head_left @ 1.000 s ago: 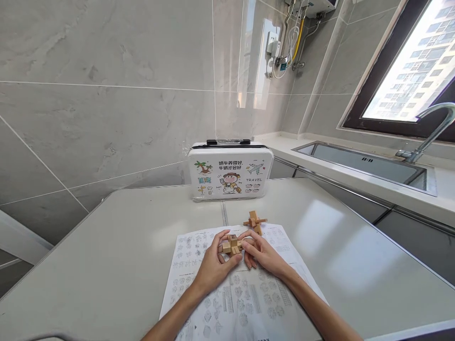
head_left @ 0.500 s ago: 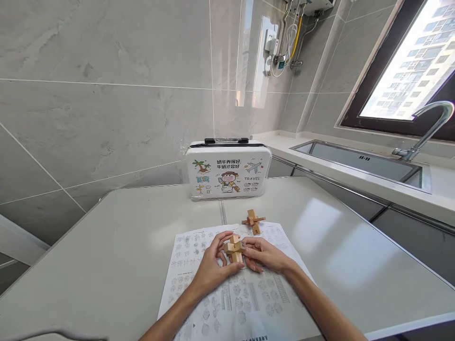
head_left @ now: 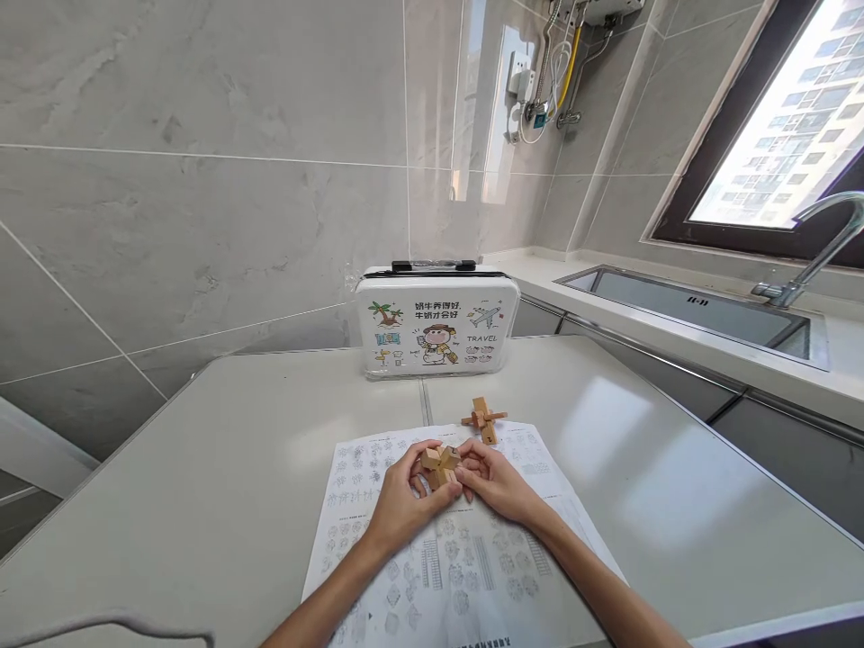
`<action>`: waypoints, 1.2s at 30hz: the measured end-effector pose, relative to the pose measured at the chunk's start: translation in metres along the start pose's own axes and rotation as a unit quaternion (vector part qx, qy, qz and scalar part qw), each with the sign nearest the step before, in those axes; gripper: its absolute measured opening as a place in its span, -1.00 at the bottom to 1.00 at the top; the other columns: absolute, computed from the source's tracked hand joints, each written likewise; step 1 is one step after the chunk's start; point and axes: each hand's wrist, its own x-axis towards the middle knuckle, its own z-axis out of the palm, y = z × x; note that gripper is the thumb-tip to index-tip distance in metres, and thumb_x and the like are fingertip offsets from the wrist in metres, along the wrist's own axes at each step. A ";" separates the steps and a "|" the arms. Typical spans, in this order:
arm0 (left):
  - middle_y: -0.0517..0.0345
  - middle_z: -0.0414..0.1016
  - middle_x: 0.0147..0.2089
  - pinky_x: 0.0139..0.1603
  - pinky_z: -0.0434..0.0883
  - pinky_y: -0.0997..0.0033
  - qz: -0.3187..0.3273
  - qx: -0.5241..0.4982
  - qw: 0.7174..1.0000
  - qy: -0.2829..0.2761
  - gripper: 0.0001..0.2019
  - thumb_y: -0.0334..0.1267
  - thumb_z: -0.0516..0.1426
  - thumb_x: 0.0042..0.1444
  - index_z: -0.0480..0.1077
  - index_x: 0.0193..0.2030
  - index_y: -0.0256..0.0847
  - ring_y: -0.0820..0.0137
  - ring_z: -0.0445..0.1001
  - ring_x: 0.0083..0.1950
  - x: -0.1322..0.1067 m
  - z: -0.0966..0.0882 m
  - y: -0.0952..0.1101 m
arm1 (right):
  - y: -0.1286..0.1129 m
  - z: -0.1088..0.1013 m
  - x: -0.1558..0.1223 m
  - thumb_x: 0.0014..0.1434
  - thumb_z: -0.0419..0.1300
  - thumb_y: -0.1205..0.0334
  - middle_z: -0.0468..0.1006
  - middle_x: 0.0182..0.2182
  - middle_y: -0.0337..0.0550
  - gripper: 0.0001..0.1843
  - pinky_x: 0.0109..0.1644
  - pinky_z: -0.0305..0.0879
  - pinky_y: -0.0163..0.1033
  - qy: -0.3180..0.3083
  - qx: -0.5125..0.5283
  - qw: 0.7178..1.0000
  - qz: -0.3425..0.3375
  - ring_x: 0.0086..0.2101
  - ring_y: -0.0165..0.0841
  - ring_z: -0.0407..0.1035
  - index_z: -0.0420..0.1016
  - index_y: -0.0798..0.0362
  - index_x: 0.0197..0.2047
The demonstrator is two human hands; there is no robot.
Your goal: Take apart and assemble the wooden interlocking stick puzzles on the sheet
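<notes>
A light wooden burr puzzle (head_left: 440, 463) of interlocking blocks is held between both hands above the printed sheet. My left hand (head_left: 409, 486) closes around its left and near sides, thumb along the near edge. On the right side, the fingers and thumb of my right hand (head_left: 491, 477) pinch it. Parts of the puzzle are hidden behind the fingers. Just beyond my right hand, a second wooden burr puzzle (head_left: 484, 420), cross-shaped and darker, rests at the far edge of the instruction sheet (head_left: 459, 567).
A white cartoon-printed case (head_left: 438, 328) stands upright at the back of the light table (head_left: 222, 468), near the tiled wall. To the right are a counter with a sink (head_left: 688, 306) and a faucet (head_left: 810, 256), below a window. A grey cord-like edge (head_left: 121, 621) shows at lower left.
The held puzzle has been turned and tilted, so other block ends face up. My right hand has shifted slightly and its fingers have drawn in closer. The second puzzle stays put.
</notes>
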 end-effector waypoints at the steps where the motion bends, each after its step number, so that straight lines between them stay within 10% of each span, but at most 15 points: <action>1: 0.09 0.63 -0.07 -0.32 0.34 0.42 0.001 0.007 1.000 0.002 -0.43 0.01 0.37 0.06 0.44 0.17 -0.13 0.38 0.43 -0.29 0.000 0.000 -0.001 | 0.001 0.001 0.000 0.28 0.33 -0.18 0.49 -0.46 -0.32 -0.58 -0.32 0.32 -0.23 0.010 -0.011 1.000 -0.002 -0.44 -0.36 0.40 0.35 -0.03 -0.11; 13: 0.08 0.65 -0.06 -0.30 0.47 0.38 0.012 0.057 0.998 0.037 -0.50 0.08 0.30 0.16 0.43 0.16 -0.09 0.32 0.57 -0.23 0.000 0.002 -0.002 | 0.000 -0.003 0.000 0.35 0.25 0.06 0.56 -0.33 -0.23 -0.71 -0.22 0.42 -0.18 0.048 -0.149 0.987 -0.024 -0.30 -0.26 0.52 0.44 -0.03 0.07; 22: 0.14 0.61 0.11 0.12 0.55 0.16 0.071 0.152 0.984 0.059 -0.44 -0.03 0.37 0.10 0.39 0.23 0.00 0.24 0.62 0.01 -0.001 -0.002 -0.011 | -0.008 -0.001 -0.002 0.30 0.23 0.19 0.53 0.11 -0.10 -0.64 -0.16 0.48 -0.19 0.041 -0.172 0.984 -0.025 -0.14 -0.28 0.52 0.43 -0.08 0.16; 36: 0.06 0.59 0.19 0.26 0.48 0.05 0.079 0.162 0.982 0.049 -0.45 0.01 0.36 0.11 0.46 0.24 -0.01 0.12 0.57 0.17 0.002 -0.006 -0.010 | -0.008 -0.008 0.000 0.41 0.18 0.03 0.54 -0.07 -0.10 -0.78 -0.22 0.39 -0.18 0.071 -0.254 0.959 -0.107 -0.19 -0.24 0.49 0.57 -0.09 0.00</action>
